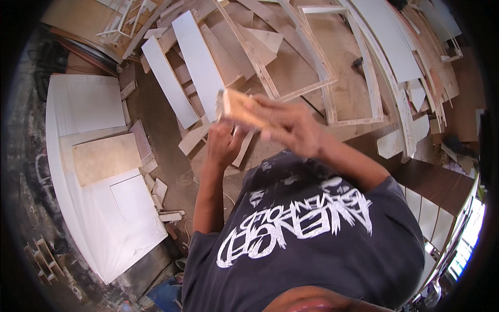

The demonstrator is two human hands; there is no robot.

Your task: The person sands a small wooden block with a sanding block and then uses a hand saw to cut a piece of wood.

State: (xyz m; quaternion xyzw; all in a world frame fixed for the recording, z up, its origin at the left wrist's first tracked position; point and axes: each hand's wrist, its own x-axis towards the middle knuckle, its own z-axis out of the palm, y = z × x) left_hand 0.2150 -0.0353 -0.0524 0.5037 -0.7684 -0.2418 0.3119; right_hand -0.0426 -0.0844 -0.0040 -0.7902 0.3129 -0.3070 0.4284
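In front of my chest I hold up a light wooden block [240, 107], blurred by motion, with a pale left end. My left hand [223, 142] is closed at its lower left end, the fingers partly hidden behind it. From the right, my right hand [293, 126] grips the block's other end, its fingers lying along the upper face and smeared by movement. Whether the block is one solid piece or several held together I cannot tell.
Wooden frames [332, 80] and white boards [197, 52] lie ahead over a brown sheet. To the left stands a white-covered surface [88, 104] bearing a wooden panel [106, 158]. More boards [384, 36] lean at the far right. Wood scraps [159, 190] litter the floor.
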